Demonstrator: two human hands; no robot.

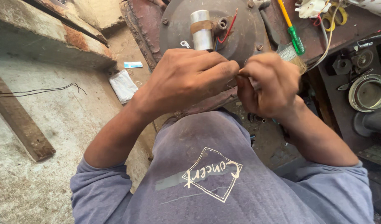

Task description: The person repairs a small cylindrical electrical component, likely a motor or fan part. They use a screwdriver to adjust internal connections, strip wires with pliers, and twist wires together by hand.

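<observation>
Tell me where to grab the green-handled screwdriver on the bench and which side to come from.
Probably best to grip the screwdriver by its green handle, the thickest part. It lies flat and slanted on the brown bench, yellow shaft pointing away, so come from above, fingers across the handle; the brush crowds its near end.

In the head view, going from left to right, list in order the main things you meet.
Wooden plank → black wire → white packet → left hand → right hand → green-handled screwdriver → round metal cup.
</observation>
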